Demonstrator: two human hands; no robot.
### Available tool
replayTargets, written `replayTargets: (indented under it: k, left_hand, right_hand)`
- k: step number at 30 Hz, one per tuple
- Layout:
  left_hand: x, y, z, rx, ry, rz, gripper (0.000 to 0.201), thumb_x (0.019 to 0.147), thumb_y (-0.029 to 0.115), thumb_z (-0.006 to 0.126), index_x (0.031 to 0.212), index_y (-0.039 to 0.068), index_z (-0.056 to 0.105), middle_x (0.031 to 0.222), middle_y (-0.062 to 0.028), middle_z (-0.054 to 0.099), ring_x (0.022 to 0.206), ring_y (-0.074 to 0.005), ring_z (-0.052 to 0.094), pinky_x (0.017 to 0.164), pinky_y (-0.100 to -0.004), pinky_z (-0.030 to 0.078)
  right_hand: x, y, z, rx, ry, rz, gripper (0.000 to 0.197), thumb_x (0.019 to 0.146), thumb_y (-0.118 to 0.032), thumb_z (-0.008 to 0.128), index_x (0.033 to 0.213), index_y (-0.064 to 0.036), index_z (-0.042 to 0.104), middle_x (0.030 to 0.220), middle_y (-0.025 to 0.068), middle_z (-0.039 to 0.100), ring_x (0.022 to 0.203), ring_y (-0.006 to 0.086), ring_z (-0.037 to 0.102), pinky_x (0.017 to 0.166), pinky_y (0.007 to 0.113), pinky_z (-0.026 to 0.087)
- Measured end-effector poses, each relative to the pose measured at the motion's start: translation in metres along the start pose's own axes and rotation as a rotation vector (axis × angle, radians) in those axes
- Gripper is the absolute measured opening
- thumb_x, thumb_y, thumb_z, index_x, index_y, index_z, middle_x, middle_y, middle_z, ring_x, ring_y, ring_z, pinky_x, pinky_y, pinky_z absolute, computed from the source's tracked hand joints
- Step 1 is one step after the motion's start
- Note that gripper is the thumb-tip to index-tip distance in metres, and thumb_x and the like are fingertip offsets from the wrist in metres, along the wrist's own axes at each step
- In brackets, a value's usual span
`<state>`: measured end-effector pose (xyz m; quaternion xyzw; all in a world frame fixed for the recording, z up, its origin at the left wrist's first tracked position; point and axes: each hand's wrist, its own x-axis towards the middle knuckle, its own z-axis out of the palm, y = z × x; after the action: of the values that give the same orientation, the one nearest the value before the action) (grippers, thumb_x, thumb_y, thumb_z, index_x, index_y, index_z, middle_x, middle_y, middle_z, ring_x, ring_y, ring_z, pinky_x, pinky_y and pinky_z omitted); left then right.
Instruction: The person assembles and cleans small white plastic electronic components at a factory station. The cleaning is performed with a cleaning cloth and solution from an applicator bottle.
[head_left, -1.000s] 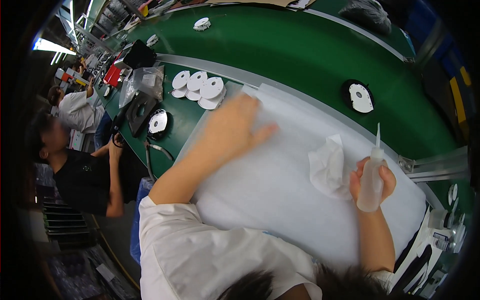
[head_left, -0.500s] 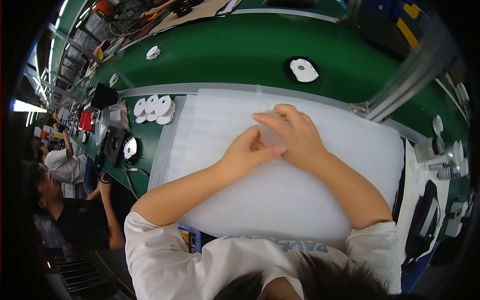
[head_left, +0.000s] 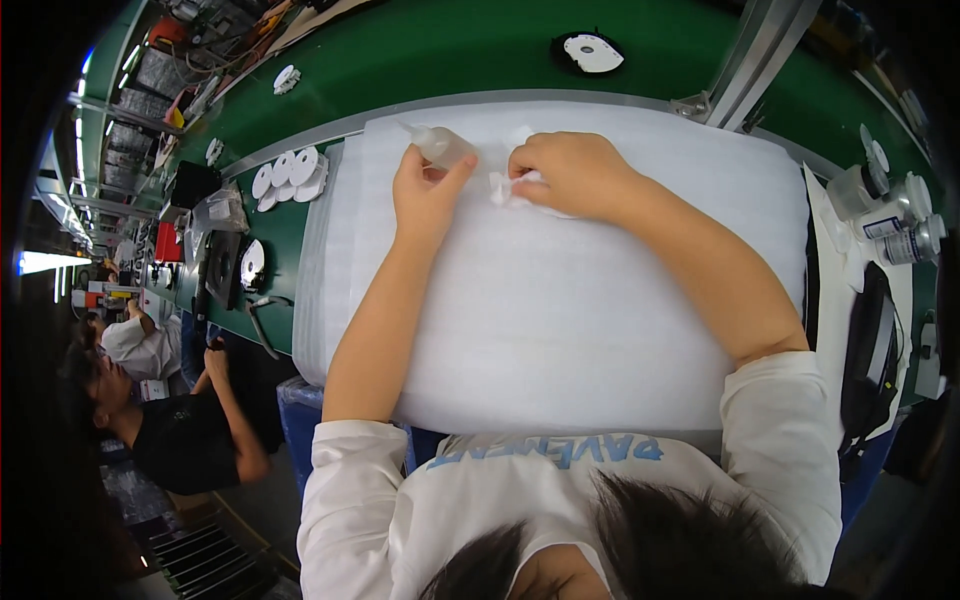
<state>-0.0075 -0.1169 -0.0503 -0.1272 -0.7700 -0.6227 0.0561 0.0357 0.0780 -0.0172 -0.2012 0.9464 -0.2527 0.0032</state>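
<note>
My left hand (head_left: 424, 198) is wrapped round a small translucent squeeze bottle (head_left: 446, 148). The bottle is tilted, its thin nozzle pointing to the far left. A short way to the right, my right hand (head_left: 578, 172) pinches a crumpled white cloth or tissue (head_left: 508, 188), partly covered by the fingers. Both hands are over the far part of a white foam-covered pad (head_left: 560, 330). White on white, the cloth's edges are hard to make out.
White round parts (head_left: 286, 175) stand left of the pad, near a black-rimmed disc unit (head_left: 253, 265). Another disc unit (head_left: 590, 52) lies on the green bench beyond. A metal post (head_left: 765, 60) rises at the far right. Bottles (head_left: 905, 245) stand at right. A person (head_left: 190, 430) sits at left.
My hands, together around the bottle before, are now apart. The bottle has gone left in my left hand, and a white cloth shows in my right. The whole view has shifted.
</note>
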Motion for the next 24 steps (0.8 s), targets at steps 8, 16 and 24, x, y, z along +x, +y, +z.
replayTargets:
  k: [8,16,24]
  left_hand:
    - [-0.025,0.003,-0.008,-0.217,-0.125,0.054,0.041,0.074,0.014,0.066,0.108,0.003,0.047,0.093,-0.0059,0.056,0.087,-0.0140,0.053,0.077,-0.0288,0.044]
    - [-0.049,0.034,-0.002,0.049,-0.342,0.272,0.059,0.073,0.026,0.069,0.117,-0.003,0.043,0.092,-0.0063,0.056,0.083,-0.0127,0.053,0.072,-0.0272,0.044]
    - [-0.053,0.047,-0.012,-0.091,-0.560,0.068,0.053,0.069,0.013,0.066,0.115,-0.003,0.046,0.099,-0.0107,0.059,0.089,-0.0170,0.057,0.076,-0.0263,0.044]
  right_hand:
    - [-0.002,-0.003,-0.024,1.730,0.237,0.206,0.035,0.085,-0.031,0.056,0.109,-0.0049,0.054,0.096,0.0021,0.059,0.085,0.0118,0.057,0.073,0.026,0.046]
    - [-0.016,-0.024,-0.022,1.625,-0.059,0.116,0.025,0.082,-0.012,0.059,0.105,-0.0038,0.057,0.097,0.0029,0.058,0.086,0.0107,0.055,0.070,0.025,0.045]
    - [-0.017,-0.006,-0.016,1.282,0.201,-0.123,0.018,0.079,-0.007,0.062,0.096,-0.0025,0.059,0.091,0.0024,0.057,0.081,0.0092,0.055,0.070,0.023,0.045]
